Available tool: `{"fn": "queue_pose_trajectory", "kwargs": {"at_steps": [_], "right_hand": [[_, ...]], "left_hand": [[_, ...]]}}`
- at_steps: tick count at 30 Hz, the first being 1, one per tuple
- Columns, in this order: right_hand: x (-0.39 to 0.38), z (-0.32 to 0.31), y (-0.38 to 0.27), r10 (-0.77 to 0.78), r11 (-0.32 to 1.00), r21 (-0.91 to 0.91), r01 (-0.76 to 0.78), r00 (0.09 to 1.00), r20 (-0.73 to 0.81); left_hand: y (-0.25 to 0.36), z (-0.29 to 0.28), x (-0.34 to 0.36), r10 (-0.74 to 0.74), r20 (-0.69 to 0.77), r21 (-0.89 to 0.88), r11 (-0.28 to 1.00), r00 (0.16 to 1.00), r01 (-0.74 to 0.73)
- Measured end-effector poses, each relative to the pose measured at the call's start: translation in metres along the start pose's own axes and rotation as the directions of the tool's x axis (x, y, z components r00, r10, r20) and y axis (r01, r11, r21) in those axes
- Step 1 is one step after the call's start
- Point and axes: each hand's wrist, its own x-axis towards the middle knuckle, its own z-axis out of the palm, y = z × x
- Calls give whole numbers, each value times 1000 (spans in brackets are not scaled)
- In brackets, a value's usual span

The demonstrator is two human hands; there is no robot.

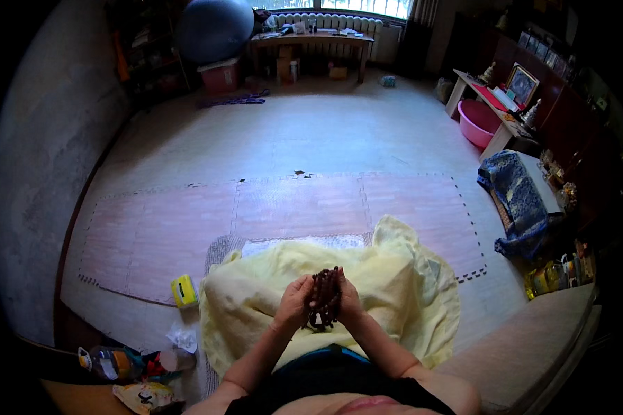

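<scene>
A looped string of dark brown beads (323,296) hangs bunched between my two hands in the lower middle of the view. My left hand (295,299) grips it from the left, thumb upward, and my right hand (348,297) grips it from the right. Both forearms rise from the lower edge over a crumpled pale yellow cloth (249,297), which lies on a grey textured mat (219,246) below me. Part of a white patterned pad (304,241) shows beyond the cloth.
Yellow soft pack (184,291), bottles (118,362) at lower left. Beige cushioned seat (519,346) at right, near a blue-draped object (505,200). Pink puzzle mats (159,228) ahead. Further back, pink tub (476,123), low shelf table (457,93), desk (311,40), large exercise ball (214,31).
</scene>
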Motion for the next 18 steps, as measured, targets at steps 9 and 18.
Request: {"fn": "queue_pose_trajectory", "kwargs": {"at_steps": [9,18], "right_hand": [[-6,19,-31,268,924,233,-302,949,169],[17,17,-28,213,757,551,-351,930,299]], "left_hand": [[26,3,1,-43,139,-339,937,989,88],[28,-10,11,-82,232,-427,887,969,177]]}}
